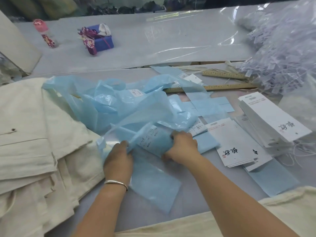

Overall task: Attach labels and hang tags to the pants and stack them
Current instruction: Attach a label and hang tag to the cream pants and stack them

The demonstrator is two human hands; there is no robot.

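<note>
Label sheets, pale blue with small white printed stickers, are between both my hands at the near middle of the grey worktop. My left hand pinches the left edge of the top sheet, thumb and fingers curled on it; my right hand clamps the right side of the same bundle, fingers wrapped under. I judge the two-sided grip is there to keep the thin sheets taut so one sticker can be peeled (they crumple easily, as the loose blue backing heap behind shows).

The folded cream cotton pants lie stacked at my left, touching the blue heap, close by for labelling. White card hang tags with black brush lettering are fanned just right of my right hand, a second pile beyond. Two wooden rulers lie farther back, near a bagged mass of clear plastic tag strings. No label is on the pants yet, as far as I can see.
</note>
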